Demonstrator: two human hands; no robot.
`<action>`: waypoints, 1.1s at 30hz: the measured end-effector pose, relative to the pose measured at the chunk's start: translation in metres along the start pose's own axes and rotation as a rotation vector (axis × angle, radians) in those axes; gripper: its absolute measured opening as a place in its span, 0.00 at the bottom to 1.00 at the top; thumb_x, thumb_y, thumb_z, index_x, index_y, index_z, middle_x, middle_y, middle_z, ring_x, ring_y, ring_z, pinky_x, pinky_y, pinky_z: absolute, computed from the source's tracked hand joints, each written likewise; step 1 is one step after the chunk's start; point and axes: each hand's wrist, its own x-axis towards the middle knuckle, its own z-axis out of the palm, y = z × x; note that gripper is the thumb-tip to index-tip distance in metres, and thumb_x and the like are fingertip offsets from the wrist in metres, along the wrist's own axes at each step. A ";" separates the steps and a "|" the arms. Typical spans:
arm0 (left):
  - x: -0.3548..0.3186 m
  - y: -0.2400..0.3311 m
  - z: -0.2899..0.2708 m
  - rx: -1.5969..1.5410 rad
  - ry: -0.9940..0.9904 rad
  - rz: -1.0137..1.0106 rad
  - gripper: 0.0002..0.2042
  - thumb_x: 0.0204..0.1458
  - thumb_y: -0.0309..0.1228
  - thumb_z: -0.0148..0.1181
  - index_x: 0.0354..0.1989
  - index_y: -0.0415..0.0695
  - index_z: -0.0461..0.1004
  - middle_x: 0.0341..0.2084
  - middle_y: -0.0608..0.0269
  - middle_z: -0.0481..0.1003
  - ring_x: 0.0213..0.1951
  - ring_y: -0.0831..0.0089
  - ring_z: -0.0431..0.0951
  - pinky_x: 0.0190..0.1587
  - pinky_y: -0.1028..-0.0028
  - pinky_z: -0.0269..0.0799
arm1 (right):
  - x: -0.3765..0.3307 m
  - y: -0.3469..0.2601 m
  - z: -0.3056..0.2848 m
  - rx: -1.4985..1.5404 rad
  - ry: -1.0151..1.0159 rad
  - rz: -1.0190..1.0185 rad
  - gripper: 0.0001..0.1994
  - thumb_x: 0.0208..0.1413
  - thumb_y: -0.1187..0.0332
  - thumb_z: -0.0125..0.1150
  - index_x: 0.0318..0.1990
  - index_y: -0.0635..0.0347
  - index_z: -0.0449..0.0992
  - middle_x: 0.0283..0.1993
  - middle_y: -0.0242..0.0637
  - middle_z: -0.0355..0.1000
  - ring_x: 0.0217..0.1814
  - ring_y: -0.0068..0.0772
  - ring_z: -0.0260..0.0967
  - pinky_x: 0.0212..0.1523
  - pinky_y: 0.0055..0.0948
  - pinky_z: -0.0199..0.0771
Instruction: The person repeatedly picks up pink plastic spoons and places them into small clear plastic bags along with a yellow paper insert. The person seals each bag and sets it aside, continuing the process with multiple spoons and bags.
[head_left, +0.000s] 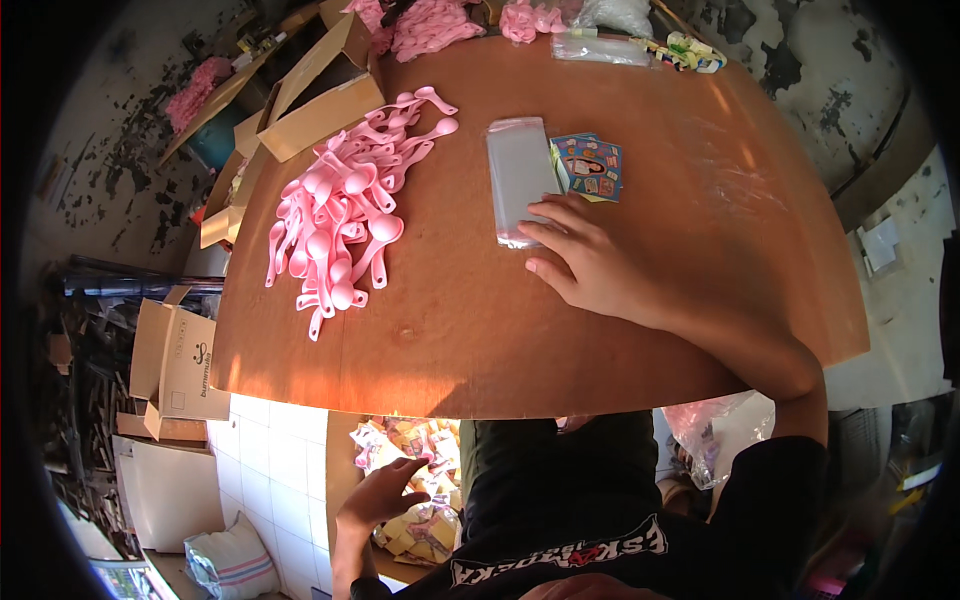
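On the brown table, my right hand (585, 250) reaches in with fingers spread, its fingertips resting on the near end of a stack of clear plastic bags (515, 170). Right beside the bags lies a small pile of colourful printed cards (590, 168), partly tucked against them. Below the table's front edge, my left hand (383, 492) hovers over a cardboard box of small filled packets (425, 535), its fingers apart and nothing visible in them. A heap of pink plastic spoons (340, 210) covers the left part of the tabletop.
An open cardboard box (320, 95) stands at the table's far left corner. More pink spoons (430, 30) and a stack of clear bags (605, 50) lie along the back edge. Another carton (185, 360) and a white sack (232, 560) are on the left.
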 end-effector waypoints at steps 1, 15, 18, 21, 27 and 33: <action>0.005 0.021 -0.008 -0.074 -0.013 0.064 0.27 0.56 0.42 0.61 0.63 0.46 0.64 0.52 0.51 0.73 0.49 0.53 0.77 0.51 0.60 0.72 | -0.006 0.002 0.005 -0.115 -0.040 -0.031 0.17 0.57 0.61 0.60 0.50 0.60 0.77 0.52 0.51 0.70 0.63 0.55 0.61 0.65 0.52 0.58; 0.150 0.160 -0.170 -0.274 0.663 0.743 0.08 0.55 0.23 0.61 0.42 0.37 0.78 0.33 0.58 0.81 0.34 0.78 0.80 0.35 0.77 0.75 | -0.012 -0.001 0.001 -0.290 -0.151 -0.028 0.23 0.61 0.55 0.54 0.53 0.68 0.75 0.57 0.50 0.71 0.67 0.47 0.61 0.70 0.57 0.45; 0.197 0.133 -0.177 -0.503 0.710 0.655 0.09 0.57 0.23 0.59 0.46 0.36 0.75 0.35 0.62 0.79 0.37 0.78 0.79 0.42 0.77 0.73 | -0.010 -0.001 0.011 -0.243 -0.161 -0.039 0.23 0.60 0.56 0.54 0.53 0.68 0.74 0.57 0.50 0.71 0.68 0.46 0.60 0.70 0.59 0.44; 0.213 0.133 -0.175 -0.580 0.792 0.537 0.10 0.58 0.23 0.58 0.48 0.37 0.74 0.34 0.63 0.78 0.37 0.78 0.79 0.42 0.78 0.73 | -0.012 0.003 0.011 -0.263 -0.143 -0.025 0.23 0.60 0.56 0.54 0.54 0.68 0.74 0.58 0.49 0.71 0.67 0.47 0.61 0.70 0.58 0.44; 0.221 0.125 -0.168 -0.617 0.789 0.586 0.11 0.58 0.23 0.58 0.49 0.37 0.73 0.34 0.63 0.78 0.38 0.77 0.79 0.43 0.78 0.73 | -0.010 0.004 0.010 -0.229 -0.078 -0.022 0.21 0.58 0.61 0.56 0.52 0.70 0.74 0.58 0.49 0.70 0.66 0.47 0.63 0.69 0.57 0.46; 0.220 0.129 -0.172 -0.131 0.983 0.798 0.21 0.45 0.12 0.56 0.50 0.40 0.74 0.42 0.53 0.77 0.44 0.62 0.79 0.45 0.68 0.76 | -0.006 0.001 0.005 -0.186 -0.013 -0.063 0.18 0.53 0.72 0.57 0.52 0.69 0.74 0.57 0.48 0.71 0.62 0.45 0.66 0.65 0.57 0.55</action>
